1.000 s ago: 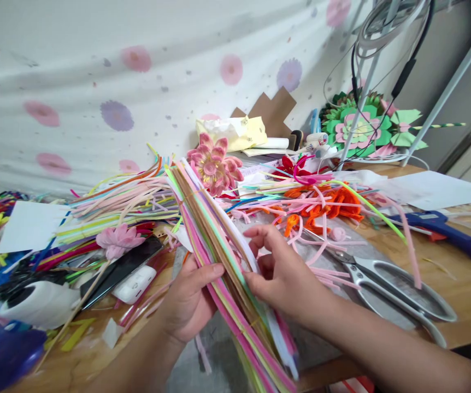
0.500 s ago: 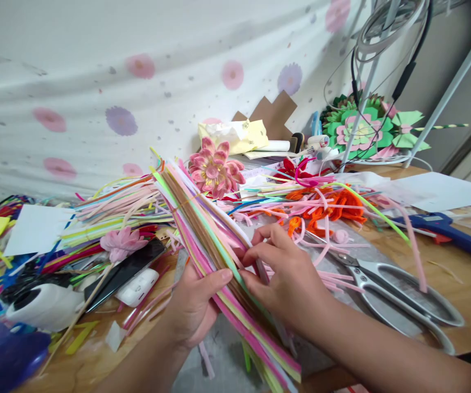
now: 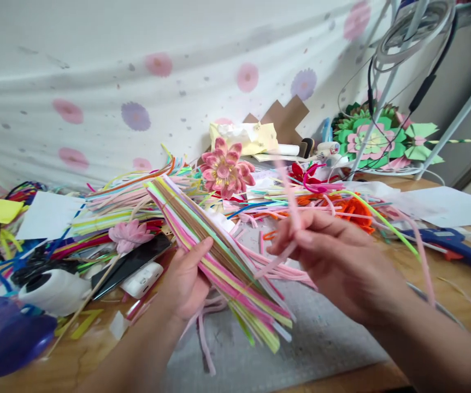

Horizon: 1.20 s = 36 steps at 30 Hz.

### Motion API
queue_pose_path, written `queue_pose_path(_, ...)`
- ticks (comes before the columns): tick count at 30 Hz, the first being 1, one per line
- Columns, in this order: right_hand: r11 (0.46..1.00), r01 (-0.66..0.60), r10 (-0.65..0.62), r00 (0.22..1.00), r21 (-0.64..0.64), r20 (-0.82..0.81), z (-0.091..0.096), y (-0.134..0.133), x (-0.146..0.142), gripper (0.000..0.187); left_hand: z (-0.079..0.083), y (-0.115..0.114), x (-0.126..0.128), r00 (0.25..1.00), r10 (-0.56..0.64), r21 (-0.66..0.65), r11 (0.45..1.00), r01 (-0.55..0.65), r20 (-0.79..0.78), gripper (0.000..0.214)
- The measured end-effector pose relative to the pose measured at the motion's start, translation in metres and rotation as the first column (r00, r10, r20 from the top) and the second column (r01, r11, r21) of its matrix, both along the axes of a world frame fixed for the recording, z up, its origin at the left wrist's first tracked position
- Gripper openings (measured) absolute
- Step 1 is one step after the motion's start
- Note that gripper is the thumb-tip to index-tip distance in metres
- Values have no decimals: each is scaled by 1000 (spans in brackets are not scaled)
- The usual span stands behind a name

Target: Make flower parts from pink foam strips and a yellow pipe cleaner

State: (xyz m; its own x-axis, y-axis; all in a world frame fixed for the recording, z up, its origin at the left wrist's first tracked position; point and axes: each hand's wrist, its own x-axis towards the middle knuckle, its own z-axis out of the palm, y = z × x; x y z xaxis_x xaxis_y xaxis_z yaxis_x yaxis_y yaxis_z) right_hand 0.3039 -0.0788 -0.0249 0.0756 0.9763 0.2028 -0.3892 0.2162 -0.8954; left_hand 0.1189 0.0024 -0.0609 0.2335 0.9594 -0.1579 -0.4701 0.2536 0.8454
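My left hand (image 3: 184, 281) grips a thick bundle of pastel pipe cleaners (image 3: 215, 262) from below, thumb on top. The bundle slants from upper left to lower right above a grey mat (image 3: 301, 344). My right hand (image 3: 337, 262) is closed in a pinch on one pale pink pipe cleaner (image 3: 290, 202), which is blurred and lifted up and away from the bundle. A pink paper flower (image 3: 225, 169) stands just behind the bundle.
Loose pipe cleaners (image 3: 124, 202) cover the wooden table. A smaller pink flower (image 3: 129, 233), a black phone (image 3: 131, 265) and a white round device (image 3: 53, 289) lie at left. A blue glue gun (image 3: 457, 243) lies at right, green paper flowers (image 3: 372, 136) and a stand behind.
My right hand has pulled one pink pipe cleaner out of the bundle and raised it. The bundle has tilted flatter in my left hand. The scissors are now hidden behind my right arm.
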Motion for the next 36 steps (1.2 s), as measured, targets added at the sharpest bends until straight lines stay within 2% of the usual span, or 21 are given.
queue_pose_path(3,979,147,-150,989,141,10,20,-9,16,5,0,6,-1,999,42,-7,999,-42,-12,31)
queue_pose_path(5,953,230,-247,967,199,63,25,-12,31,5,2,9,-2,999,54,-4,999,-54,1,26)
queue_pose_path(6,946,251,-281,951,206,132,23,-12,39,5,3,9,-2,998,62,-1,998,-62,16,25)
queue_pose_path(8,964,224,-263,889,144,374,9,-7,55,6,7,10,-3,995,79,-4,997,-79,61,25)
queue_pose_path(10,986,166,-110,717,-16,688,-15,2,65,13,9,9,-4,990,79,-16,997,-77,116,30)
queue_pose_path(11,981,183,-59,584,-61,810,-28,7,66,12,10,8,-4,988,62,-15,998,-61,142,34)
queue_pose_path(12,975,219,-57,434,-43,899,-39,12,64,10,10,5,-3,986,34,-5,999,-34,163,37)
queue_pose_path(13,969,247,-97,332,13,938,-48,15,58,9,9,2,-2,985,-6,15,1000,4,174,41)
queue_pose_path(14,967,246,-138,293,65,946,-55,17,50,13,8,-2,-1,983,-50,43,998,43,176,45)
queue_pose_path(15,968,228,-177,306,108,935,-57,17,39,20,6,-6,1,981,-96,74,994,84,171,47)
queue_pose_path(17,976,161,-202,417,147,886,-54,14,14,36,3,-16,6,972,-184,121,978,167,144,48)
queue_pose_path(18,975,141,-216,433,170,875,-49,13,2,47,2,-21,8,965,-229,135,968,212,128,46)
queue_pose_path(20,967,141,-252,377,214,891,-38,10,-16,63,0,-28,11,946,-308,162,943,289,105,42)
queue_pose_path(22,957,194,-271,327,216,905,-31,9,-24,54,-2,-29,11,930,-359,199,920,338,77,42)
queue_pose_path(23,957,215,-259,339,194,904,-29,9,-24,43,-3,-28,10,929,-366,221,912,345,58,42)
queue_pose_path(24,963,218,-234,380,159,895,-28,10,-23,33,-3,-26,9,932,-362,238,909,343,36,42)
queue_pose_path(26,984,158,-154,511,84,846,-28,12,-19,20,-5,-21,8,938,-348,242,909,340,-10,37)
queue_pose_path(30,998,-2,41,773,-62,633,-30,14,-16,22,-7,-16,6,939,-339,183,921,344,-60,29)
queue_pose_path(33,973,-112,175,931,-204,320,-33,15,-19,26,-7,-17,6,950,-296,137,942,308,-103,31)
queue_pose_path(34,954,-159,209,961,-254,182,-34,16,-19,26,-7,-17,7,953,-281,121,948,294,-112,31)
queue_pose_path(36,911,-248,244,968,-328,-56,-36,16,-18,23,-6,-17,7,957,-269,92,956,279,-112,31)
